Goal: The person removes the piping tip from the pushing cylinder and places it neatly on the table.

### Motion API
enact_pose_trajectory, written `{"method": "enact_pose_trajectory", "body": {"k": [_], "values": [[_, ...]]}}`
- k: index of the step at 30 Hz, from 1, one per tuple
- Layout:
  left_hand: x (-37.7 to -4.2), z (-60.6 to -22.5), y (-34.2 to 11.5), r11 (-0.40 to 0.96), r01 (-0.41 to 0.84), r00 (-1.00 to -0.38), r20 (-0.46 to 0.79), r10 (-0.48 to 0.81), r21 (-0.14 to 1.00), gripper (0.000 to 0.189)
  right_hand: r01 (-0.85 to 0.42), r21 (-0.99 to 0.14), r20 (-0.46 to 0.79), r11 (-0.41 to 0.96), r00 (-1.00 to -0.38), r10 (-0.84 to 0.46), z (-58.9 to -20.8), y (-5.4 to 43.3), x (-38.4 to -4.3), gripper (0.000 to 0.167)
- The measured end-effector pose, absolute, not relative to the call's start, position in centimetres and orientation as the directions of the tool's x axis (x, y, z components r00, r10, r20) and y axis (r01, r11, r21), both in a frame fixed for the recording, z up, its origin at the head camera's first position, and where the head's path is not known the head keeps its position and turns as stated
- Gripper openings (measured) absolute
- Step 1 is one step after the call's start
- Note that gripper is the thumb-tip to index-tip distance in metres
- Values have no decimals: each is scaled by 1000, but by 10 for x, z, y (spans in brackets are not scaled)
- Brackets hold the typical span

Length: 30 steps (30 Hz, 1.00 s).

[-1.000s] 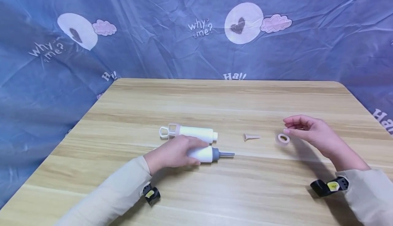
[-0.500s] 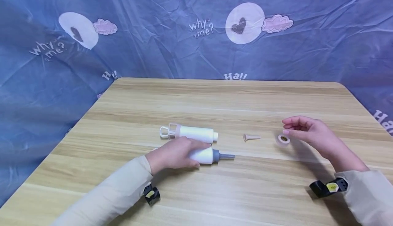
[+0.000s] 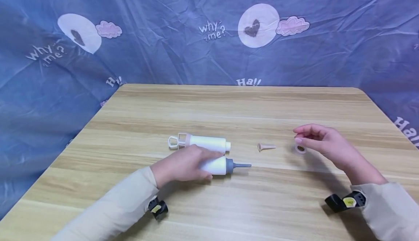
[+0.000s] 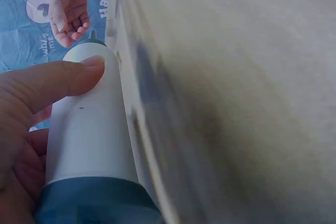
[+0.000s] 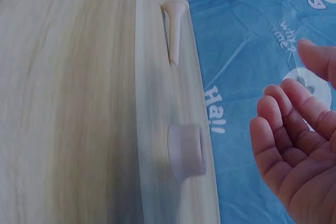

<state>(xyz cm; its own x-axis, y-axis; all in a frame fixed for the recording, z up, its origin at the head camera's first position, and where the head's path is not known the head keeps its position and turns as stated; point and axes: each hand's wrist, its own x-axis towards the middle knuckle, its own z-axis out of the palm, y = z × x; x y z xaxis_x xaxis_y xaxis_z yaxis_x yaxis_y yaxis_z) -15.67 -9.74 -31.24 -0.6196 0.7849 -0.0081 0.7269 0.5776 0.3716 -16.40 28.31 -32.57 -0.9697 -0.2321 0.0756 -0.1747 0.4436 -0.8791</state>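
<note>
My left hand (image 3: pixel 186 163) grips a white nozzle bottle (image 3: pixel 214 165) lying on the table, its blue-grey cap and thin spout pointing right. In the left wrist view the thumb lies across the bottle (image 4: pixel 92 135), with fingers behind it; a blue-grey base shows at its near end. Just beyond lies a white syringe-like tube (image 3: pixel 207 143) with a plunger handle at its left end. My right hand (image 3: pixel 322 143) hovers with loosely bent fingers, holding nothing, over a small pale ring-shaped collar (image 3: pixel 300 149). In the right wrist view the collar (image 5: pixel 186 151) sits apart from the fingers.
A small beige funnel-shaped nozzle (image 3: pixel 266 147) lies between the tube and the collar. The wooden table (image 3: pixel 242 106) ends at a blue printed cloth (image 3: pixel 183 52) behind and at the sides. Black wrist cameras (image 3: pixel 345 201) stick out from both cuffs.
My right hand has shifted slightly left and now covers more of the collar. The left hand keeps its grip on the bottle. The head view shifts a little.
</note>
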Motion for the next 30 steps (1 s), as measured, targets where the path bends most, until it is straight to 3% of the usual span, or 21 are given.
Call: {"method": "enact_pose_trajectory", "body": {"k": [12,22,30], "values": [[-155,-300,-93,559,730,-629,67,774,394,57,-219,-850,87,480,-956,-281,-317,252,-158,17],[-152,-295,-88,557,748,-618,71,783,361,59,-252,-865,77,434,-921,-381,-310,215,-151,29],[-152,-294,-83,543,770,-601,97,793,336,60,-313,-863,145,397,-905,-399,-318,187,-145,24]]}}
